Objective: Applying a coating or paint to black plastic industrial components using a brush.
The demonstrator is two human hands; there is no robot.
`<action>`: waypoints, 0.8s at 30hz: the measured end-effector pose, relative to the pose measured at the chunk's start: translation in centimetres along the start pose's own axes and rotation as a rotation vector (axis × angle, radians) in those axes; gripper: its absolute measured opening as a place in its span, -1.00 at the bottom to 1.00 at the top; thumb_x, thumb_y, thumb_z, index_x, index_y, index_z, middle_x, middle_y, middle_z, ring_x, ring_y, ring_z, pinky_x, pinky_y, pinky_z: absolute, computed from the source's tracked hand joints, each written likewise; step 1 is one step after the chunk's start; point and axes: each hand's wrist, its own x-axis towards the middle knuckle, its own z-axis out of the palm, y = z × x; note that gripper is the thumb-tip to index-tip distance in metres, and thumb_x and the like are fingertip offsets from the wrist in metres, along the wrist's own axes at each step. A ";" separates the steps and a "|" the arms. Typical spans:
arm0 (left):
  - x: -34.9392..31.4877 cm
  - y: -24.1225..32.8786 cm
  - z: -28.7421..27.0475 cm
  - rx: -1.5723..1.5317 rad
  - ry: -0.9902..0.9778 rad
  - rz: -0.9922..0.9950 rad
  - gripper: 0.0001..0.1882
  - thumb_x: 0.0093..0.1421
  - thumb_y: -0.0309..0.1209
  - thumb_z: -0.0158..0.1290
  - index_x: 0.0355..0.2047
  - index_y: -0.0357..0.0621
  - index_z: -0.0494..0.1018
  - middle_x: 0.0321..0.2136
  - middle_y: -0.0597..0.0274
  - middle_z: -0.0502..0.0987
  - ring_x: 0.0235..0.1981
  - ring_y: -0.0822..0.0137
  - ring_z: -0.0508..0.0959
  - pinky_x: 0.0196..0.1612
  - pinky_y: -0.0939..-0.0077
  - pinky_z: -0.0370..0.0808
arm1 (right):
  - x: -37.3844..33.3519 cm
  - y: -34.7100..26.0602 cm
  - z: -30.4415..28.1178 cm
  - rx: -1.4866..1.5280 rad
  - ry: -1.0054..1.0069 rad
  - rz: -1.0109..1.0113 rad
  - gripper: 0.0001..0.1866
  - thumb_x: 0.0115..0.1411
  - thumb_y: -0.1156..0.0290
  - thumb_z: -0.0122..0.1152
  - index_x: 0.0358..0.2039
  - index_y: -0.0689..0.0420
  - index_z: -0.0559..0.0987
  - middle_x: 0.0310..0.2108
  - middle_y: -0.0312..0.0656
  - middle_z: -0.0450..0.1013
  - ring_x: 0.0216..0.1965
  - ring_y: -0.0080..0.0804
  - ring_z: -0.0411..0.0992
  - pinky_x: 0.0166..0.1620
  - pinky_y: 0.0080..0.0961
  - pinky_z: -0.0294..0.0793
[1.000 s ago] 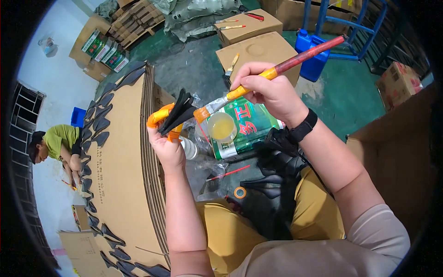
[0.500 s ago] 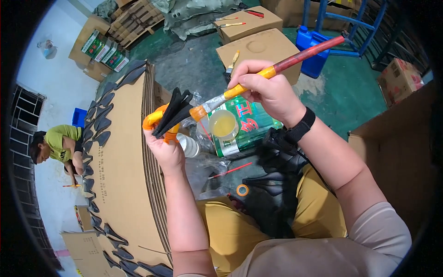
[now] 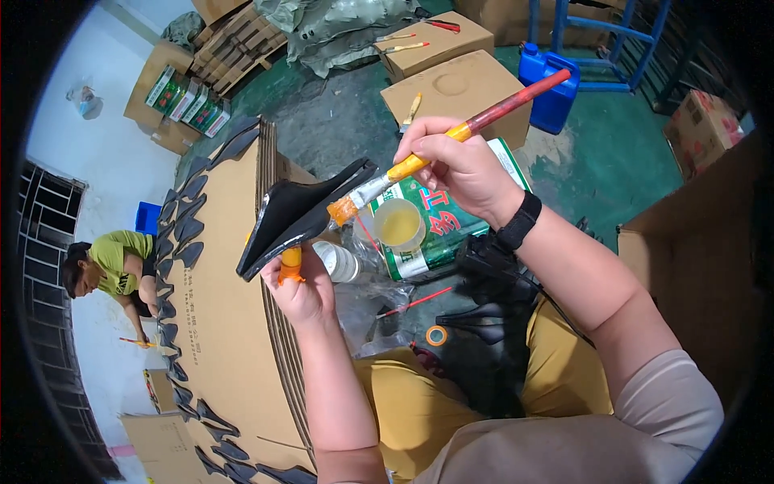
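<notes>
My left hand (image 3: 302,290), orange tape wrapped on its fingers, is closed on a black shoe upper (image 3: 310,206). The piece is held tilted, its inner side showing and its narrow end pointing up to the right. In my right hand (image 3: 463,165) is a paintbrush (image 3: 501,109) with a red and yellow handle. Its wet, amber bristles touch or nearly touch the edge of the upper. Just below the brush, a cup of yellowish liquid (image 3: 399,224) stands on a green and white can (image 3: 443,218).
To the left, stacked cardboard (image 3: 234,323) carries a row of black uppers (image 3: 189,230) along its edge. Beyond it crouches a co-worker (image 3: 117,270) with a brush. Ahead are cardboard boxes (image 3: 476,93) and a blue jug (image 3: 552,97). A tape roll (image 3: 436,335) lies near my knees.
My left hand has turned the upper, so its broad side now shows instead of its bunched edges. The brush has shifted slightly left and down. The co-worker's brush has moved to the right.
</notes>
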 end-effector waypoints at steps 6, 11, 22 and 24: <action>-0.4 0.4 -0.1 -0.147 0.018 -0.027 -0.74 0.16 -0.56 -0.10 -0.12 -0.27 0.40 -0.06 0.05 0.43 -0.04 0.18 0.44 0.12 0.26 0.32 | 0.5 1.0 -1.1 -0.065 0.060 0.010 -0.84 0.15 0.43 -0.01 -0.46 0.23 0.49 -0.57 -0.31 0.39 -0.61 -0.74 0.26 -0.59 -0.82 0.21; -0.2 0.9 -0.1 -0.198 0.088 -0.048 -0.74 0.22 -0.42 -0.13 -0.12 -0.27 0.40 -0.12 0.03 0.49 -0.09 0.20 0.48 0.13 0.26 0.28 | 0.6 0.8 -2.0 -0.074 0.097 0.000 -0.83 0.14 0.42 -0.01 -0.46 0.23 0.49 -0.56 -0.29 0.39 -0.61 -0.72 0.26 -0.57 -0.80 0.20; -0.2 0.7 -0.2 -0.150 -0.002 -0.045 -0.72 0.24 -0.40 -0.12 -0.10 -0.26 0.40 -0.09 0.04 0.47 -0.06 0.19 0.46 0.16 0.25 0.26 | 0.2 0.7 -0.4 0.005 0.024 -0.022 -0.85 0.15 0.42 0.01 -0.45 0.22 0.49 -0.54 -0.28 0.40 -0.59 -0.73 0.26 -0.56 -0.82 0.22; -0.2 0.9 -0.2 -0.192 -0.024 -0.061 -0.71 0.24 -0.38 -0.12 -0.10 -0.26 0.40 -0.08 0.04 0.46 -0.05 0.19 0.45 0.16 0.25 0.26 | 0.3 1.0 -0.9 -0.028 0.050 -0.024 -0.85 0.15 0.41 0.01 -0.45 0.21 0.49 -0.54 -0.30 0.40 -0.59 -0.73 0.26 -0.56 -0.82 0.22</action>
